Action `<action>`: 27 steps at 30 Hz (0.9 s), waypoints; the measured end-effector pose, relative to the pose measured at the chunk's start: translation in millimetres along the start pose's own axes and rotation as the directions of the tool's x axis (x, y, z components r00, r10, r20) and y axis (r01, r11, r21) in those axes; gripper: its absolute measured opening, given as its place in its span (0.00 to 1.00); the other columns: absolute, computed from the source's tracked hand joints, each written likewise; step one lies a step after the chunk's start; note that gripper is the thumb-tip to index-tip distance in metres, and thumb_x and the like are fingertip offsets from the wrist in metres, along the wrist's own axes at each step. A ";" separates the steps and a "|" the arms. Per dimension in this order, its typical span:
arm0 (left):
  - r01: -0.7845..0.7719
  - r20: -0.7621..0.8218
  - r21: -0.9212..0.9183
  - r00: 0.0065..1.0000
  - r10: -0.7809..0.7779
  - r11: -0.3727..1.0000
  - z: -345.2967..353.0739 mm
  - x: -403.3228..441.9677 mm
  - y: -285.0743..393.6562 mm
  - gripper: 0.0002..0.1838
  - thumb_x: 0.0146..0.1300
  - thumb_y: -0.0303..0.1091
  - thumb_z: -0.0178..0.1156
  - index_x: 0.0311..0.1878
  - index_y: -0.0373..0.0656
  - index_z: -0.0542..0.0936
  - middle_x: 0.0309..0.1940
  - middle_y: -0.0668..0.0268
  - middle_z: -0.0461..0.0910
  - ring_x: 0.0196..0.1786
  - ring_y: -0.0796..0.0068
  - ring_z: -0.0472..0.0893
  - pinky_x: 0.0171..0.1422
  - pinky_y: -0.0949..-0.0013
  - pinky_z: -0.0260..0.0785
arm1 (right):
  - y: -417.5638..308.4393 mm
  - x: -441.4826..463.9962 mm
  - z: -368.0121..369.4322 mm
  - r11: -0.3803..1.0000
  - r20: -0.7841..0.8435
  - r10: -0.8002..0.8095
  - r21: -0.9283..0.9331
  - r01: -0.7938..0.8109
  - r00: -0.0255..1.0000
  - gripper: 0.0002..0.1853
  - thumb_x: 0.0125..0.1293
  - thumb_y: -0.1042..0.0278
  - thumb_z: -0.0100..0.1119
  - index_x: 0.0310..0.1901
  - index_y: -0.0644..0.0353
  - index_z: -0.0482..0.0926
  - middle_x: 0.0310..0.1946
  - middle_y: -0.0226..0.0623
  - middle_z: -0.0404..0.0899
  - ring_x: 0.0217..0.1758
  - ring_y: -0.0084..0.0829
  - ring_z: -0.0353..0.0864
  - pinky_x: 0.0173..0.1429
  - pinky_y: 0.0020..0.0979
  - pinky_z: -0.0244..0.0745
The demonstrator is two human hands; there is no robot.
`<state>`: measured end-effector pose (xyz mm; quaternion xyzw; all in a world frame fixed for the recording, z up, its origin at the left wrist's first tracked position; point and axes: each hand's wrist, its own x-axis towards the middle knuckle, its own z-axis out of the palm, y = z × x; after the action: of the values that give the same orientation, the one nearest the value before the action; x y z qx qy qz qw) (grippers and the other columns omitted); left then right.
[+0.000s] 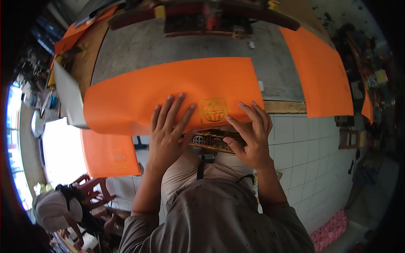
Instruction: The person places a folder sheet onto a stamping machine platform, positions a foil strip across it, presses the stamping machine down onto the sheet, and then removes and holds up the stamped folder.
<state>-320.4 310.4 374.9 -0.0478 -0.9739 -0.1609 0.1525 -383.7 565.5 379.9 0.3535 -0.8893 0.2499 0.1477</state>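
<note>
A large orange sheet [139, 84] lies over the front of the work table, its near edge toward my lap. It bears a yellow globe emblem in a square frame [214, 111]. My left hand [168, 128] rests on the sheet left of the emblem, fingers spread, its thumb at the near edge. To the right of the emblem is my right hand [252, 134], with fingers spread on the sheet and the thumb below its edge. Just under that edge, a dark strip with globe-shaped patterns [206, 141] sits above my thighs, partly hidden by the sheet and right thumb.
Another orange sheet [322, 76] hangs over the table's right side. A printed orange sheet [112, 156] hangs at the lower left, below a grey panel [69, 97]. A dark red clamp-like frame [211, 21] spans the table's far side. Another person [63, 206] is at lower left.
</note>
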 end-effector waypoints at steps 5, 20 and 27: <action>-0.007 -0.026 0.020 1.000 0.008 1.000 1.9 -1.2 3.9 0.35 0.63 0.40 0.70 0.75 0.53 0.74 0.80 0.58 0.64 0.82 0.49 0.61 0.84 0.43 0.51 | 75.1 -25.1 -34.5 0.944 -0.371 0.175 -0.202 -0.263 0.912 0.30 0.71 0.50 0.65 0.69 0.56 0.78 0.74 0.42 0.69 0.82 0.52 0.59 0.82 0.57 0.46; -0.009 -0.056 0.054 0.998 0.012 0.999 1.1 -0.8 9.8 0.33 0.67 0.40 0.66 0.75 0.51 0.73 0.81 0.59 0.63 0.83 0.51 0.59 0.85 0.45 0.49 | 211.2 -21.3 -131.1 0.807 -0.453 0.533 0.018 -0.591 0.715 0.20 0.77 0.55 0.61 0.57 0.65 0.83 0.53 0.39 0.85 0.56 0.35 0.80 0.60 0.35 0.76; 0.023 -0.036 -0.007 0.999 -0.024 1.000 -7.3 1.9 19.9 0.28 0.72 0.46 0.59 0.73 0.49 0.74 0.80 0.58 0.63 0.83 0.50 0.57 0.86 0.44 0.45 | 93.2 -48.3 -124.4 0.980 -0.549 0.195 0.082 -0.180 0.812 0.12 0.68 0.75 0.60 0.50 0.69 0.84 0.48 0.43 0.86 0.55 0.41 0.84 0.61 0.36 0.76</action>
<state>-317.3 326.9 388.1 -0.0339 -0.9710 -0.1665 0.1682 -404.4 718.8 430.5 0.1782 -0.8352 0.3666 0.3692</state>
